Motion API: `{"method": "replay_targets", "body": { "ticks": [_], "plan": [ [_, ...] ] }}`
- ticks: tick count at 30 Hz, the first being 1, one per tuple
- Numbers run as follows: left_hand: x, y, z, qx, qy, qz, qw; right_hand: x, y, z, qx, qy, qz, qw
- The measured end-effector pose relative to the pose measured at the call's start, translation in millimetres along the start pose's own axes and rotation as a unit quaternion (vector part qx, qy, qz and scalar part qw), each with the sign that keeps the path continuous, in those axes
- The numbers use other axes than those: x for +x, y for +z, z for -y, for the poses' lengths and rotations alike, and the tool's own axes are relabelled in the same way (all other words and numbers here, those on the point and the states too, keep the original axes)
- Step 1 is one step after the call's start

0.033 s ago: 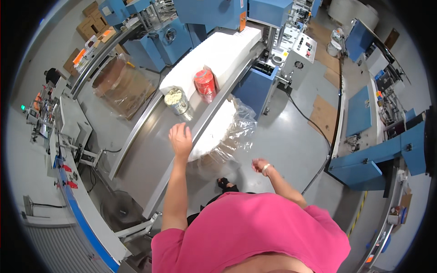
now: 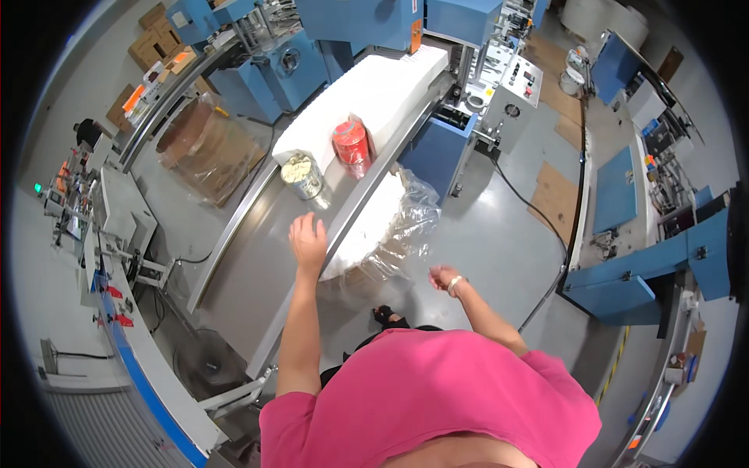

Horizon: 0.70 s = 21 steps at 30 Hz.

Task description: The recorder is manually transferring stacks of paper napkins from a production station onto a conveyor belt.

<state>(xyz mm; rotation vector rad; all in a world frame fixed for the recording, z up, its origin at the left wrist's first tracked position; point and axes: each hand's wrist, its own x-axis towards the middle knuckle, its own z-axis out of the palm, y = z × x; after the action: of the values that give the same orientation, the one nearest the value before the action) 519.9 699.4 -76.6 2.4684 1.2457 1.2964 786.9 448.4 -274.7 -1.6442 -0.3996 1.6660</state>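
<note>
My left hand point(image 2: 308, 240) is over the metal trough point(image 2: 242, 288), by its right rail, with fingers stretched and a little apart, holding nothing. Just beyond its fingertips stands a silvery cylinder with a pale yellow, crumbly-looking top point(image 2: 302, 173). To the right of that is a red cylinder in clear plastic point(image 2: 351, 144). Both are at the near end of a long white stack point(image 2: 367, 93) in the trough. My right hand point(image 2: 445, 278) hangs over the floor, apart from everything, its fingers loosely bent with nothing visible in them. A pale band circles that wrist.
Below the trough's right rail, a container lined with clear plastic point(image 2: 417, 210) holds white material. A blue machine point(image 2: 359, 23) spans the trough's far end, with a control box point(image 2: 519, 86) to its right. A plastic-covered carton point(image 2: 207, 148) stands left. A cable point(image 2: 538, 214) crosses the floor.
My right hand has shifted very slightly to the left and up. My left hand and both cylinders look almost the same.
</note>
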Motion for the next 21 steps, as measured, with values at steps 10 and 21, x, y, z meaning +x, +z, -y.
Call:
{"method": "replay_targets", "body": {
  "ticks": [10, 21],
  "plan": [
    [2.2, 8.3, 11.6, -0.006, -0.129, 0.185, 0.974, -9.0, 63.2, 204.9, 0.148, -0.166, -0.095, 0.97],
    [14.6, 11.9, -16.4, -0.063, -0.289, 0.168, 0.94, 0.8, 86.1, 384.7, -0.324, -0.545, -0.182, 0.752]
  ]
}}
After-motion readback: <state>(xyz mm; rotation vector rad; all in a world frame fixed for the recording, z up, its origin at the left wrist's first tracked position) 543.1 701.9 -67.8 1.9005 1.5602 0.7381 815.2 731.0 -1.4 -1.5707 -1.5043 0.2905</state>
